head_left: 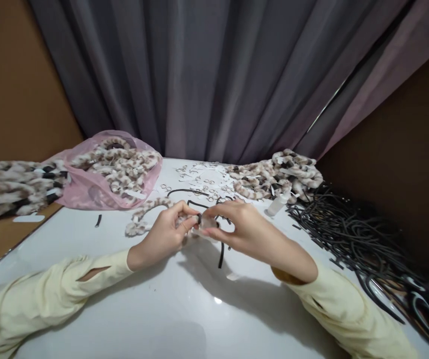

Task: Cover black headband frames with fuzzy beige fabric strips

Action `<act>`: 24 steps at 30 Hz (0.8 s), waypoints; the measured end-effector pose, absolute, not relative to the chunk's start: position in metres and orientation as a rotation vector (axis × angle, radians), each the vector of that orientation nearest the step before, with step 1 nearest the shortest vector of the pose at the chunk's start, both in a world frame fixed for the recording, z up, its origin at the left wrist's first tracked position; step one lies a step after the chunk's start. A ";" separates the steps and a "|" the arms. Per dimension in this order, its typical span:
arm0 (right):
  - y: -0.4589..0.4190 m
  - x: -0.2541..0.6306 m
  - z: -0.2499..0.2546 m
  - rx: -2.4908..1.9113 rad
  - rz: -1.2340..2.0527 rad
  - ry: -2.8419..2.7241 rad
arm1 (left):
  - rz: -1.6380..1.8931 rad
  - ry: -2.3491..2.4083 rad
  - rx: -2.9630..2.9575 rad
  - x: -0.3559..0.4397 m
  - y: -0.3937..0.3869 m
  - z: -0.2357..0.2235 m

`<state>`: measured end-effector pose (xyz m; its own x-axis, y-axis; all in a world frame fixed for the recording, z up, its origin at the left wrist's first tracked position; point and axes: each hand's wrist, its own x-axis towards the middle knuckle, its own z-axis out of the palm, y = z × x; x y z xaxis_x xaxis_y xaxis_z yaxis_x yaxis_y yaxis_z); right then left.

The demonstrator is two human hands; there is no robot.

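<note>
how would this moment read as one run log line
left hand: pinching black-ended piece | right hand: holding translucent item | nearby: small bottle, black cords

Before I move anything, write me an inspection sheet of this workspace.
Surface: glossy white tabletop.
Job's things: fluffy piece with a dark end; translucent object, details unclear.
Clutter: pink bag of fluffy pieces at left, fluffy heap at right, small rings scattered between, clear bottle near the heap.
Hands: left hand pinches the fluffy piece; right hand grips the translucent object.
Cables: black cords piled at right; whether any is electrical cannot be told.
Surroundings: grey curtain behind, brown panels on both sides.
</note>
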<state>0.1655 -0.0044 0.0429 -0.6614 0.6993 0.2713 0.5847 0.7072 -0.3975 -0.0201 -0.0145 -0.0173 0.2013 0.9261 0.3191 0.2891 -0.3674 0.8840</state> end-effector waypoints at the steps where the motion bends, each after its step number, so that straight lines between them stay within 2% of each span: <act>1: -0.005 0.163 0.039 -1.033 0.431 -2.497 | 1.202 1.126 1.772 -0.020 -0.014 -0.015; 8: 0.010 0.156 0.030 -1.060 0.964 -2.315 | 1.237 1.097 1.922 -0.025 -0.013 -0.015; 15: 0.005 0.158 0.036 -1.044 1.020 -2.286 | 1.288 0.955 2.173 -0.029 -0.010 -0.017; 19: 0.004 0.160 0.036 -1.069 0.999 -2.283 | 1.246 0.966 2.173 -0.029 -0.009 -0.019; 24: 0.007 0.161 0.034 -1.060 1.135 -2.234 | 1.217 0.929 2.153 -0.030 -0.010 -0.018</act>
